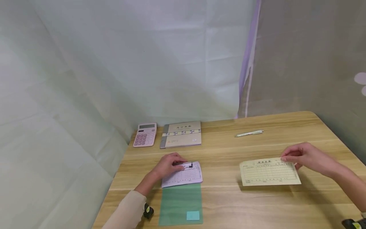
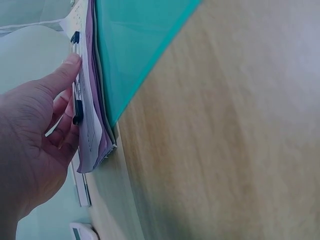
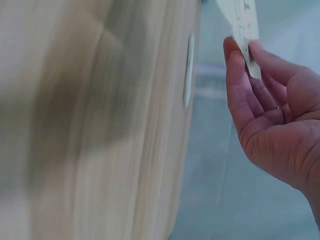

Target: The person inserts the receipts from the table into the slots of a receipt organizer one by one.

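My left hand (image 1: 170, 166) is at the top of a stack of pinkish printed forms (image 1: 183, 177) on a translucent green clipboard (image 1: 177, 203). Its thumb presses against the black-and-silver clip (image 2: 77, 90), and the other fingers curl round behind that clip in the left wrist view. Several layers of paper show at the stack's edge. To the right, my right hand (image 1: 307, 159) pinches a pale yellow printed form (image 1: 268, 174) between thumb and fingers at its upper right corner. This form is held above the wooden table, casting a shadow; it appears nearly edge-on in the right wrist view.
Along the table's back lie a pink calculator (image 1: 145, 135), a beige notebook (image 1: 183, 134) with a patterned band, and a white pen (image 1: 249, 133). A small teal rectangle (image 1: 193, 215) marks the clipboard's lower right. Pale curtains (image 1: 171, 63) hang behind the table (image 1: 220, 203).
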`<action>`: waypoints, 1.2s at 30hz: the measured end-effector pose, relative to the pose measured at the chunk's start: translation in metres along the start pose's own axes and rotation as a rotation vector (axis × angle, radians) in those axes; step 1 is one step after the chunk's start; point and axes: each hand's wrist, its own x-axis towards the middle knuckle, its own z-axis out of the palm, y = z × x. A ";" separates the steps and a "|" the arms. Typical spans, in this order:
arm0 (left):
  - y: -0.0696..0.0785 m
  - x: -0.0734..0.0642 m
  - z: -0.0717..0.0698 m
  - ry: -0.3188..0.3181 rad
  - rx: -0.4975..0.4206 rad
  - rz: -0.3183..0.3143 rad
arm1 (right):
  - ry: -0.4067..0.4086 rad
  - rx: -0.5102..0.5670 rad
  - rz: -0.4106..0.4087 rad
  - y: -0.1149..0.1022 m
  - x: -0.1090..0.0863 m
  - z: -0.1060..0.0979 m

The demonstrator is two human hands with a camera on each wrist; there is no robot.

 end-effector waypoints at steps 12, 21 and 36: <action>0.003 0.000 -0.001 -0.014 0.009 -0.010 | 0.005 0.111 0.061 -0.031 0.073 0.066; 0.000 0.000 0.000 -0.004 0.036 0.030 | 0.057 0.030 0.008 -0.026 0.099 0.105; 0.001 0.000 0.000 -0.009 0.027 -0.005 | 0.148 -0.170 -0.091 -0.009 0.099 0.110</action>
